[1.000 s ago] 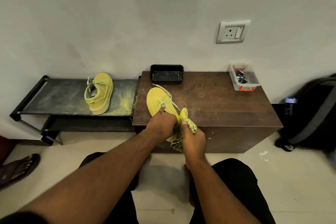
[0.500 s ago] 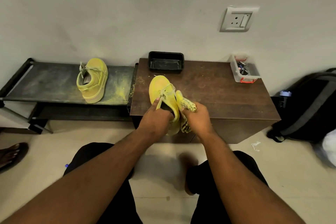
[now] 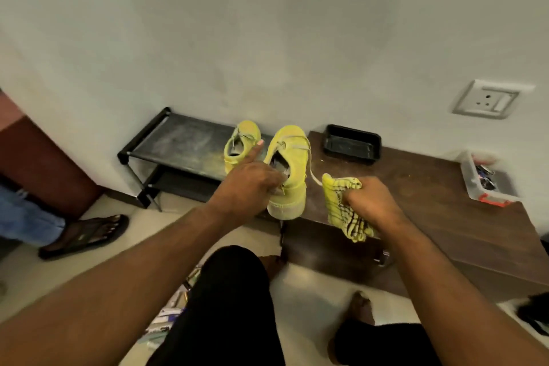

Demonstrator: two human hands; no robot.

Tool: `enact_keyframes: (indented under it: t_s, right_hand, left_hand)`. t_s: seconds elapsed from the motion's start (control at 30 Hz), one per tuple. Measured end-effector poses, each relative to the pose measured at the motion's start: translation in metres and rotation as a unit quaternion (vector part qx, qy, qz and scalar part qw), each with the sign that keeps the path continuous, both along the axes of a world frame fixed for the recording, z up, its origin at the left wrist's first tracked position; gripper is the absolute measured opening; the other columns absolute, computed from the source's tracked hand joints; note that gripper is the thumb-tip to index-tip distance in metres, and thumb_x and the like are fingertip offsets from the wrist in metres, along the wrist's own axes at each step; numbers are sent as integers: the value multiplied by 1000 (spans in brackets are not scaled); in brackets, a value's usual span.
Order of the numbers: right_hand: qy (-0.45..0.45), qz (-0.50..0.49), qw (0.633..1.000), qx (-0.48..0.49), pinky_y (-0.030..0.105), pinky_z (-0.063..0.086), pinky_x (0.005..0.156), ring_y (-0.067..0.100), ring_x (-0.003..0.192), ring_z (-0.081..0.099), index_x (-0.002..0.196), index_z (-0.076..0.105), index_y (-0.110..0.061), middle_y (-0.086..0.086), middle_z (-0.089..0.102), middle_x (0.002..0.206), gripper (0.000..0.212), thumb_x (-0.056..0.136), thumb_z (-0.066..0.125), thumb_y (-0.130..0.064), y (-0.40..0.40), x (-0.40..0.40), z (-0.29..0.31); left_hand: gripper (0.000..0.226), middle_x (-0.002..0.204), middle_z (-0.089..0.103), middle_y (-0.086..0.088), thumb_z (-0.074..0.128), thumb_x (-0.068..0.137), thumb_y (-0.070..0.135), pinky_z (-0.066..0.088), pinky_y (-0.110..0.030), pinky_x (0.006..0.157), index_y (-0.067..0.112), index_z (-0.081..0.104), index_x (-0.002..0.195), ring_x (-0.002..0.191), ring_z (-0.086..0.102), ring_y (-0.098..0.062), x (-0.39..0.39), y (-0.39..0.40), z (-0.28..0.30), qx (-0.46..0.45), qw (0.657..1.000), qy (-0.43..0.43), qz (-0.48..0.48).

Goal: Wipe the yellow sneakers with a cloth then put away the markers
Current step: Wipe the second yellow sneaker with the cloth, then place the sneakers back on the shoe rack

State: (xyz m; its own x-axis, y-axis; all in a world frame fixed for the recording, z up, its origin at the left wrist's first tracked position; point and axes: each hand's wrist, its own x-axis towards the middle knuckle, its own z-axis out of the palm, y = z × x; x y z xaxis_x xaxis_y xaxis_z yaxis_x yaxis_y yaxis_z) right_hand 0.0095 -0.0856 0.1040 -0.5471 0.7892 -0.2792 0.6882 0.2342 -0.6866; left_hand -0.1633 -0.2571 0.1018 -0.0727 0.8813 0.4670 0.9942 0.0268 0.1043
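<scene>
The left hand (image 3: 246, 181) grips a yellow sneaker (image 3: 289, 171) at its opening, fingers tucked inside the collar and the index finger pointing straight out toward the wall. The sneaker is held heel toward the camera, between the rack (image 3: 181, 142) and the brown worktop (image 3: 430, 205); whether its sole touches the worktop edge is hard to tell, since the frame is blurred. A loose lace (image 3: 312, 169) trails off its right side.

The second sneaker (image 3: 240, 147) stands on the top shelf of the rack, just beside the held one and partly behind the left index finger. Yellow dust marks the shelf near it.

The right hand (image 3: 371, 202) is closed around a yellow cloth (image 3: 341, 205) with dark stripes, bunched so that its ends stick out above and below the fist. It sits over the front part of the worktop, apart from the held sneaker.

At the back of the worktop, against the wall, lies a black tray (image 3: 352, 144). Near the right end is a clear box (image 3: 487, 184) with small dark items inside, too blurred to name. A wall socket (image 3: 487, 99) is above it.

On the floor by the person's knee lie scattered slim objects (image 3: 175, 309), possibly markers. Another person's sandalled foot (image 3: 86, 235) is at left.
</scene>
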Motion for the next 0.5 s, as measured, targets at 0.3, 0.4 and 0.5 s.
enact_keyframes:
  t_s: [0.3,0.4,0.5]
  right_hand:
    - [-1,141,985,95,31,47,58,27,71,64,72,63,-2,12,67,74,12,75,57,-13,-32,-150,12]
    - [-10,174,977,123,32,47,58,31,71,63,71,62,-2,15,66,72,13,76,56,-12,-37,-185,1]
    - [-7,185,974,129,34,48,61,31,71,63,76,64,-2,15,66,73,13,79,55,-12,-36,-212,-12]
  left_hand:
    - [25,67,71,-7,52,72,10,12,-38,114,9,76,75,64,70,-24,-140,-81,20,-19,990,89,105]
    - [21,69,72,-7,70,65,-6,7,-33,117,8,76,78,69,71,-25,-179,-98,-2,-55,985,89,135]
    - [27,69,72,-6,79,59,-9,1,-29,117,9,76,79,69,71,-23,-212,-102,-32,-93,980,84,155]
